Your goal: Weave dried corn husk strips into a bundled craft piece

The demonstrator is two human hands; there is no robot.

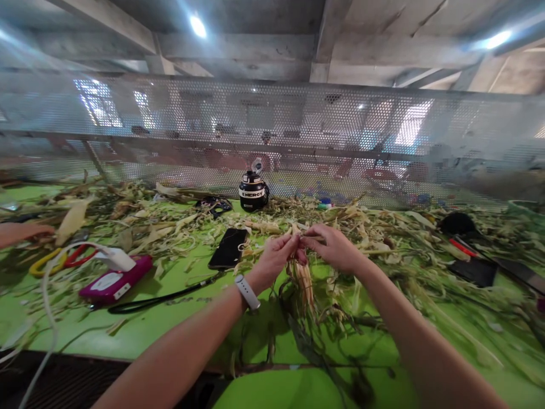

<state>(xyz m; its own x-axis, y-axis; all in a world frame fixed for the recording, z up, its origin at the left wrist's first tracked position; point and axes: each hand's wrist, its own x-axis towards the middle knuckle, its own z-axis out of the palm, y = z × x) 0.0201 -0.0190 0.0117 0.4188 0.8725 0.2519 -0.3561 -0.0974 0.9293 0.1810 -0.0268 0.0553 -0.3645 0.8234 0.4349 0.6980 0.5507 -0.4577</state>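
L hand (276, 255) & R hand (331, 245) pinch husk strips (305, 281); phone (229, 249) nr L, scraps (264, 227) abt.

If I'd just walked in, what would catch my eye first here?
Probably the bare left hand and right hand near the middle, meeting at the top of a bundle of pale, dry, leafy strips. Around them, similar shreds litter a bright green tabletop. Behind stands a squat black bottle with a white band, and to the left lies a magenta block with a white plug.
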